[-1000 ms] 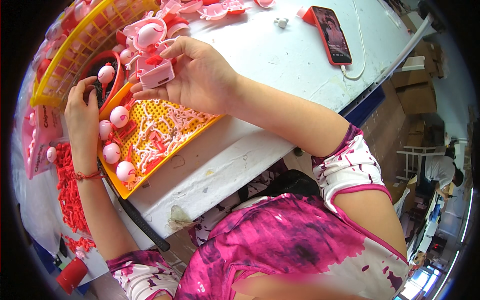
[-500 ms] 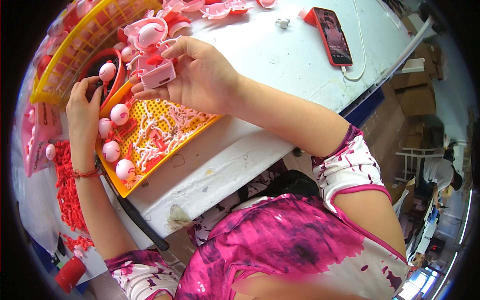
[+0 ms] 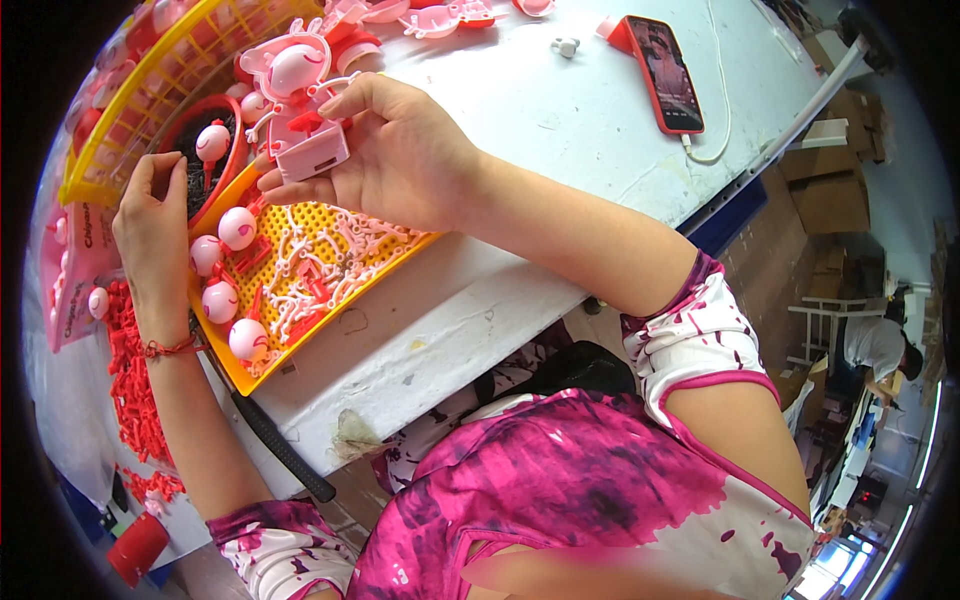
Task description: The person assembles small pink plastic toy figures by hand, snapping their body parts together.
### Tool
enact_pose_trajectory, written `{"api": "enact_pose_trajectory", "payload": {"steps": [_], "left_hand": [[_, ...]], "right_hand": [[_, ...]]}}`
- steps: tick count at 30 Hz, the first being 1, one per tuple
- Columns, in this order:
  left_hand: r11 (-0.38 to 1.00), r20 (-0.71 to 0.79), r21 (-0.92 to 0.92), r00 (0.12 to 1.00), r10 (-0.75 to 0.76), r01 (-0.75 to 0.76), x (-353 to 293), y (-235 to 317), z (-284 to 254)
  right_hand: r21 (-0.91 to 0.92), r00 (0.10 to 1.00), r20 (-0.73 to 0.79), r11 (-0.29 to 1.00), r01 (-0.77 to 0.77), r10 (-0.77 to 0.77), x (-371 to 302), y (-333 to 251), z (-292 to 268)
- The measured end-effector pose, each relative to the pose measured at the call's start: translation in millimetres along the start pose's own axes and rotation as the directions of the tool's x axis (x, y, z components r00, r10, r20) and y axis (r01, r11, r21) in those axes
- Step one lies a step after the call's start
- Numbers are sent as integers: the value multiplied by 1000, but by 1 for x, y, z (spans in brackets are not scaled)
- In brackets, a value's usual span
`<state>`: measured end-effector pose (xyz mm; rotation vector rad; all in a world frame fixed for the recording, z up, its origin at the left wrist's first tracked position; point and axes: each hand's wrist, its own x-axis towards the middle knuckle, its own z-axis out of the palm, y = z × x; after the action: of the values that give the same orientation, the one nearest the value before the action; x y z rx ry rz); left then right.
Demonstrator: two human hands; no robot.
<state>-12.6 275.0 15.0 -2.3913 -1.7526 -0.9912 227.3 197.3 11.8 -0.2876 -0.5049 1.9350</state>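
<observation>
My right hand holds a pink plastic toy figure shell, tilted, with a round head part and red pieces seated in it. Beside the red bowl, my left hand has thumb and fingers pressed together; whatever they pinch is too small to make out. Small dark parts fill the bowl, and a pale pink ball on a red stem lies over them. Below both hands, a yellow tray carries thin pink limb pieces and several pink balls.
A yellow basket of pink parts stands at the far left. Red pieces are heaped left of my left forearm. More pink shells lie at the back. A phone on a white cable and a black-handled tool are on the table.
My left hand has drawn a little to the left, off the bowl's contents, with its fingertips closed together. My right hand and the toy shell have hardly moved.
</observation>
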Motion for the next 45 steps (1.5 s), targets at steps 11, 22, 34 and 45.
{"api": "enact_pose_trajectory", "payload": {"steps": [11,22,34,45], "left_hand": [[982,-80,41,979,188,-185,2,1,-2],[957,-67,-288,998,12,-31,1,18,-10],[747,-13,-595,933,360,-297,-22,83,-41],[813,84,-523,934,346,-255,-34,101,-41]], "right_hand": [[-45,999,6,998,-36,37,-4,5,1],[-58,999,10,997,-49,50,-7,12,4],[2,994,-67,997,-82,82,-13,12,12],[-102,991,-112,991,-81,69,-16,13,17]]}}
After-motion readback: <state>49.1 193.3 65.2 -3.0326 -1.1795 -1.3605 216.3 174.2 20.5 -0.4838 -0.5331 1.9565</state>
